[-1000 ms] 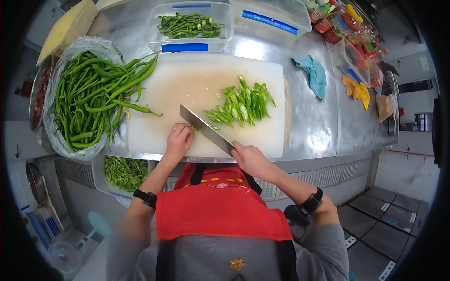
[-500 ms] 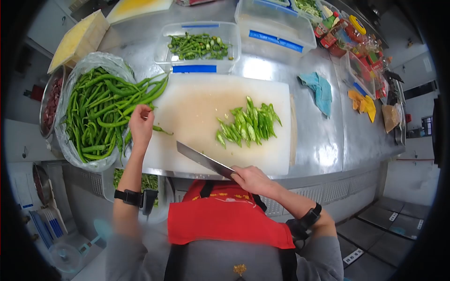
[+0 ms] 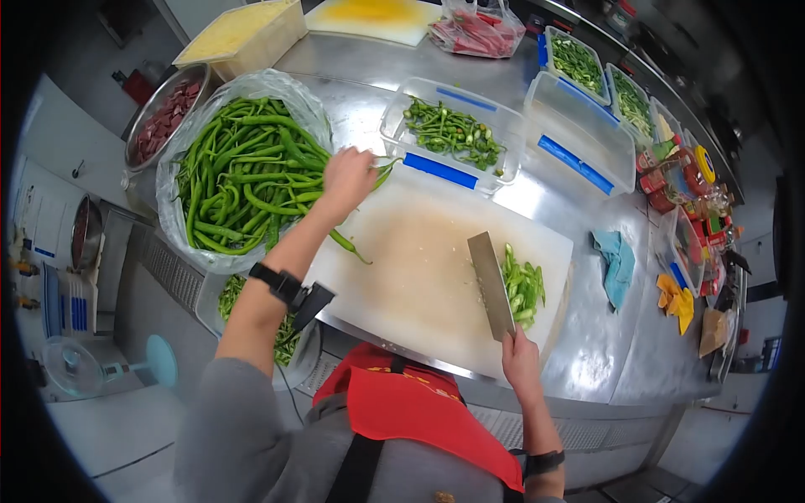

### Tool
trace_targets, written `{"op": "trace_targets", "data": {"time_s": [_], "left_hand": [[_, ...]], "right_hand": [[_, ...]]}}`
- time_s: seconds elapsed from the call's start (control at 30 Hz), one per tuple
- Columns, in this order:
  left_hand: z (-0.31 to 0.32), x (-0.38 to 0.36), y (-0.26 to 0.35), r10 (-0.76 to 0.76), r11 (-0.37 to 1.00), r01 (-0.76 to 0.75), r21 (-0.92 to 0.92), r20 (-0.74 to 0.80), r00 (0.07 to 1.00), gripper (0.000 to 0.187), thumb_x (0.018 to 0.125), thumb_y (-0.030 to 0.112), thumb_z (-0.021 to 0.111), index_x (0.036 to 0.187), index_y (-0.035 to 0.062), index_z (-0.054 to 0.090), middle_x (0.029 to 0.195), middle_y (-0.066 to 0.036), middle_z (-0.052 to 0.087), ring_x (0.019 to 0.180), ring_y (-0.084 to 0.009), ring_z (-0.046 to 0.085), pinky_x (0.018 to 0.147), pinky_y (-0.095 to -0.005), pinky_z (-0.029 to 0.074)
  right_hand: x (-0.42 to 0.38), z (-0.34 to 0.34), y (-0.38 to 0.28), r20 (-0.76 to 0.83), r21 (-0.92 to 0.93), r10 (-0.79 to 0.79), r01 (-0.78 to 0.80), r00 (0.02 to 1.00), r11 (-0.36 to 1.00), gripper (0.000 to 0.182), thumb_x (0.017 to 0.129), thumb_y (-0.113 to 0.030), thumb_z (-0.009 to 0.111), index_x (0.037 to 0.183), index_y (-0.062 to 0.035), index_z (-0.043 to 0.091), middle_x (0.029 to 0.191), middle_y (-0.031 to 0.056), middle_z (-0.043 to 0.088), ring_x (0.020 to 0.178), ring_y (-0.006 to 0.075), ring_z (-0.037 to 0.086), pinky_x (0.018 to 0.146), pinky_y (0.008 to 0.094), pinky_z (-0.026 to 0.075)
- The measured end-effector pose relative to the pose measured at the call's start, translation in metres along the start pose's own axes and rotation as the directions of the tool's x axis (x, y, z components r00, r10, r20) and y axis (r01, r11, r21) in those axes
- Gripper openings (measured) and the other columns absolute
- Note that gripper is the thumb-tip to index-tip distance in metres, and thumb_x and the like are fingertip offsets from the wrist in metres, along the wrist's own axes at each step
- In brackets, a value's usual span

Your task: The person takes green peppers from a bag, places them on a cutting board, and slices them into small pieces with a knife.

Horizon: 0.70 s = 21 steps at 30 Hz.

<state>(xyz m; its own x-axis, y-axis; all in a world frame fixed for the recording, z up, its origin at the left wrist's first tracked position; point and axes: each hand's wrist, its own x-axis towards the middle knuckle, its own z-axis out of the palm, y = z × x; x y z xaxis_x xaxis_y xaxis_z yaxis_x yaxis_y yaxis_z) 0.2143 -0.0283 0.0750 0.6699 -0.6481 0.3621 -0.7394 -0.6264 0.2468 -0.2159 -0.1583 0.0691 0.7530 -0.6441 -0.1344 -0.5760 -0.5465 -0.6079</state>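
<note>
The right hand is wrapped round the handle end of the knife, and the wide blade points up and away from it, over the board. Just past that hand, the cut green slices lie in a pile along the right side of the blade, so the flat metal may be there to hold them together; I cannot tell if they touch it. The left hand is stretched out far from the knife, with its fingers bent down near the tips of the long green peppers. I cannot tell if it has hold of one, because the hand hides what is under it. Most of the peppers sit to its left in an open plastic bag, and a few poke out onto the white chopping board, maybe so they are easy to get. Just past the left hand, to its right, a see-through box holds short green pieces, likely set close to be handy. Well to the right of the knife hand lies a blue cloth, perhaps there for wiping.
</note>
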Motion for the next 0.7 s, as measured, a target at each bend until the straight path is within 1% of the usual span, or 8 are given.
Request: {"op": "trace_targets", "data": {"time_s": [0.07, 0.13, 0.3, 0.4, 0.47, 0.53, 0.63, 0.7], "left_hand": [[0.008, -0.034, -0.042, -0.042, 0.946, 0.039, 0.322, 0.003, 0.999, 0.031, 0.074, 0.019, 0.071, 0.104, 0.0155, 0.064, 0.097, -0.006, 0.059, 0.097, -0.0281, 0.055, 0.08, -0.04, 0.043], [0.01, -0.05, -0.077, -0.061, 0.963, 0.039, 0.268, 0.074, 0.995, 0.031, 0.076, 0.021, 0.069, 0.107, 0.0201, 0.064, 0.096, -0.005, 0.06, 0.099, -0.025, 0.054, 0.081, -0.0409, 0.04], [-0.055, -0.04, -0.066, -0.094, 0.991, 0.1, -0.09, 0.07, 0.993, 0.018, 0.078, 0.015, 0.07, 0.096, 0.0118, 0.068, 0.087, -0.009, 0.059, 0.088, -0.0223, 0.058, 0.076, -0.0344, 0.042], [-0.068, -0.031, -0.061, -0.186, 0.832, 0.037, -0.554, -0.216, 0.959, 0.017, 0.081, 0.008, 0.066, 0.098, 0.0058, 0.065, 0.087, -0.009, 0.059, 0.083, -0.0204, 0.058, 0.074, -0.03, 0.043], [-0.072, -0.016, -0.076, -0.285, 0.749, 0.05, -0.66, -0.253, 0.925, 0.018, 0.085, 0.012, 0.064, 0.1, 0.0026, 0.063, 0.092, -0.005, 0.058, 0.084, -0.0148, 0.054, 0.075, -0.0265, 0.043], [-0.102, 0.0, -0.073, -0.458, 0.786, 0.285, -0.548, -0.207, 0.865, 0.028, 0.086, 0.022, 0.065, 0.106, 0.0033, 0.06, 0.095, -0.004, 0.056, 0.084, -0.0158, 0.053, 0.076, -0.0258, 0.043], [-0.132, 0.017, -0.089, -0.634, 0.234, 0.16, -0.959, -0.025, 0.773, 0.035, 0.09, 0.031, 0.059, 0.115, 0.0058, 0.054, 0.088, 0.001, 0.048, 0.074, -0.0096, 0.045, 0.064, -0.0256, 0.039], [-0.142, 0.018, -0.074, -0.475, -0.003, 0.124, -0.992, 0.11, 0.873, 0.027, 0.092, 0.021, 0.052, 0.112, 0.0036, 0.055, 0.083, 0.001, 0.045, 0.069, -0.0085, 0.042, 0.06, -0.0262, 0.037]], "right_hand": [[-0.002, 0.0, 0.0, 0.004, 0.002, 0.014, -0.014, 1.0, 1.0, 0.022, 0.09, -0.011, 0.054, 0.108, 0.0025, 0.057, 0.073, 0.0278, 0.061, 0.069, 0.0451, 0.061, 0.061, 0.0506, 0.047], [0.0, -0.004, 0.002, 0.025, 0.002, 0.033, -0.034, 0.999, 0.999, 0.025, 0.091, -0.011, 0.054, 0.111, 0.0028, 0.056, 0.074, 0.0274, 0.061, 0.07, 0.0448, 0.062, 0.06, 0.0493, 0.047], [-0.001, 0.002, 0.012, -0.018, 0.004, 0.003, -0.003, 1.0, 1.0, 0.025, 0.089, -0.011, 0.055, 0.111, 0.0018, 0.057, 0.071, 0.0275, 0.061, 0.068, 0.0445, 0.062, 0.059, 0.0497, 0.048], [0.002, 0.0, 0.008, -0.004, 0.007, 0.015, -0.015, 1.0, 1.0, 0.026, 0.089, -0.011, 0.055, 0.111, 0.0018, 0.058, 0.072, 0.0273, 0.061, 0.068, 0.0444, 0.062, 0.059, 0.0497, 0.048], [0.001, -0.002, 0.007, -0.005, 0.003, 0.024, -0.024, 1.0, 1.0, 0.025, 0.089, -0.011, 0.055, 0.111, 0.0018, 0.058, 0.072, 0.0273, 0.061, 0.068, 0.0444, 0.062, 0.059, 0.0497, 0.048], [0.0, 0.0, 0.007, -0.023, 0.005, 0.015, -0.015, 1.0, 1.0, 0.025, 0.089, -0.011, 0.055, 0.11, 0.0019, 0.058, 0.071, 0.0273, 0.061, 0.067, 0.0444, 0.062, 0.058, 0.0498, 0.048], [0.0, 0.001, 0.01, -0.024, 0.016, -0.007, 0.008, 1.0, 1.0, 0.025, 0.09, -0.012, 0.055, 0.11, 0.0021, 0.058, 0.07, 0.0272, 0.061, 0.066, 0.0446, 0.061, 0.058, 0.05, 0.047], [0.0, 0.001, 0.011, -0.017, 0.007, -0.014, 0.014, 1.0, 1.0, 0.024, 0.09, -0.012, 0.055, 0.11, 0.0021, 0.058, 0.069, 0.0269, 0.06, 0.066, 0.0446, 0.061, 0.057, 0.0502, 0.047]]}}
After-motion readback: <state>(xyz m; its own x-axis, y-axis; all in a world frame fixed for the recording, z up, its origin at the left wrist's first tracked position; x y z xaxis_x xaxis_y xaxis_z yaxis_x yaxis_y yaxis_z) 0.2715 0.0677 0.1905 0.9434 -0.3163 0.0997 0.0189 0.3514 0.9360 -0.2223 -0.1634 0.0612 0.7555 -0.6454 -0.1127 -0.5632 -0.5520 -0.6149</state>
